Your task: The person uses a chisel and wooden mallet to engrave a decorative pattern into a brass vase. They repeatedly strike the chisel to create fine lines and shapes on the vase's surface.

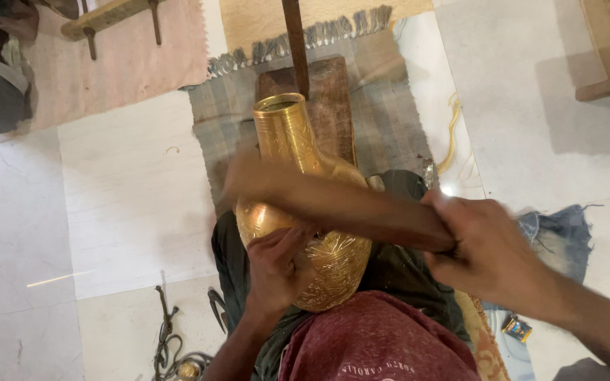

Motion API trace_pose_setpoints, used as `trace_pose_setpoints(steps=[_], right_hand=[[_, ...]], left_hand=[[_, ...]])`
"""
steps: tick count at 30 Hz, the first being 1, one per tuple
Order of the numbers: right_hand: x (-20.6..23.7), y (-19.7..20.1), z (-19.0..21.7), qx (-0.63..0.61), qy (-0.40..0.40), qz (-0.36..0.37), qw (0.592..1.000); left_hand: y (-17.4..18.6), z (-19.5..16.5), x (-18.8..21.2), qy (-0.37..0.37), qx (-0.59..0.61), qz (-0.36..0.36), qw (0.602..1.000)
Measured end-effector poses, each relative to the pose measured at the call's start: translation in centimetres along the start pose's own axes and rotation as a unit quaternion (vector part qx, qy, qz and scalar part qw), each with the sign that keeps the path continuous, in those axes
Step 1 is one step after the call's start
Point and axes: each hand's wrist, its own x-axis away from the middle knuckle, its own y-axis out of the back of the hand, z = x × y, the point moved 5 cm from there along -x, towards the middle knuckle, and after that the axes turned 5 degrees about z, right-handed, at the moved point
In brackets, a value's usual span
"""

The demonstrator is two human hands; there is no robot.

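Note:
A tall brass vase (292, 137) with engraved patterns lies tilted in my lap, its neck pointing away from me. My left hand (277, 267) presses against its round belly, fingers bunched on the engraved surface; whether it pinches a small tool I cannot tell. My right hand (485, 247) is closed around a wooden stick or mallet (333, 201), which is motion-blurred and crosses over the vase's shoulder from right to left.
A wooden block (333, 99) and an upright rod (295, 42) stand behind the vase on a grey fringed mat (383, 120). Cords and a small brass piece (178, 353) lie on the tiled floor at lower left. Blue cloth (559, 236) sits right.

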Motion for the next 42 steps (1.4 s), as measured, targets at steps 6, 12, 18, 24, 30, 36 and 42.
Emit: trace_pose_setpoints(steps=[6, 12, 18, 24, 30, 36, 42], right_hand=[[1.5, 0.2, -0.4, 0.116, 0.069, -0.083, 0.987], [-0.1, -6.8, -6.7, -0.12, -0.133, -0.03, 0.983], [-0.8, -10.5, -8.7, -0.244, 0.035, -0.132, 0.96], [-1.6, -8.2, -7.6, -0.149, -0.098, -0.076, 0.981], [-4.3, -1.8, -2.4, -0.08, 0.056, -0.051, 0.994], [-6.5, 4.8, 4.3, 0.028, 0.085, 0.053, 0.995], [-7.1, 5.5, 6.7, 0.246, 0.048, 0.115, 0.961]], left_hand=[[-0.2, 0.7, 0.0, 0.025, -0.011, -0.008, 1.0], [1.5, 0.0, -0.2, 0.069, 0.202, -0.179, 0.961], [0.9, -0.8, 0.0, 0.169, 0.119, -0.145, 0.968], [-0.1, -0.8, 1.2, 0.141, 0.143, -0.231, 0.952], [-0.9, 0.1, 2.0, 0.131, 0.131, -0.253, 0.95], [-0.9, 0.0, 2.0, 0.098, 0.106, -0.267, 0.953], [-0.7, -0.4, 1.5, 0.081, 0.163, -0.254, 0.95]])
